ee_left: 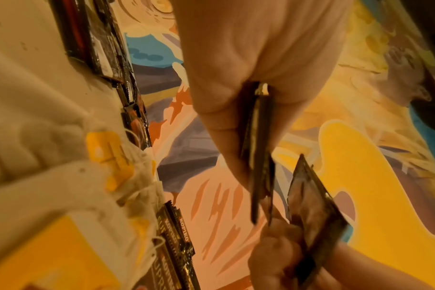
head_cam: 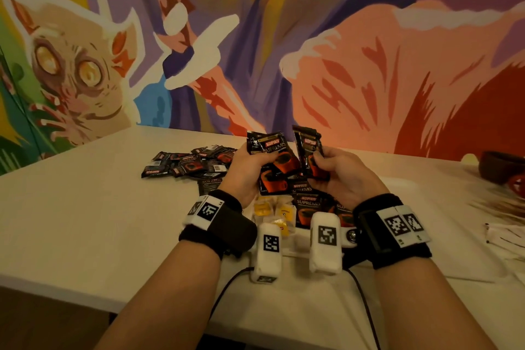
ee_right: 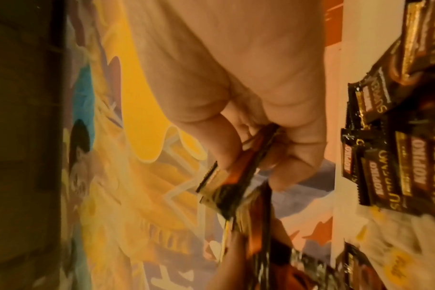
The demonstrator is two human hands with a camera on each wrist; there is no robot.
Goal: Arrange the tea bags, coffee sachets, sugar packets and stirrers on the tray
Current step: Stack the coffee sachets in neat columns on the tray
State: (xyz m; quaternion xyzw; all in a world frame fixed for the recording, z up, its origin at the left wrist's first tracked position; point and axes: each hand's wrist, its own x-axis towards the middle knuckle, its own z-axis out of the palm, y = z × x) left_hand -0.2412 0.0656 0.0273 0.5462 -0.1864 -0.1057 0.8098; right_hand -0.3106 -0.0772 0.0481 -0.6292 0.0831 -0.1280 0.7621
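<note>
A painted mural wall point(head_cam: 341, 51) with an owl-eyed animal figure is seen behind a pale table point(head_cam: 85, 207), which fills the lower half of the head view. On the table, beneath both hands, a white tray point(head_cam: 397, 187) is partly seen, its far right corner showing past the right wrist. A loose pile of black coffee sachets point(head_cam: 187, 165) is spread on the table to the left of the tray, well apart from the hands. More coffee sachets on the tray point(head_cam: 308, 204) are laid side by side under the hands, and just beside them, on the tray's left part, tea bags point(head_cam: 272, 212) with yellow tags are gathered. At the far right edge a dark bowl point(head_cam: 502, 166) is seen, and pale items near the right border are too blurred to be told.

The left hand point(head_cam: 250, 170) is raised above the tray with its fingers curled round a small stack of coffee sachets point(head_cam: 274, 162), held upright. The right hand point(head_cam: 338, 173) is held just beside it, and a single coffee sachet point(head_cam: 311, 153) is pinched upright between its thumb and fingers. The two held lots are nearly touching.
</note>
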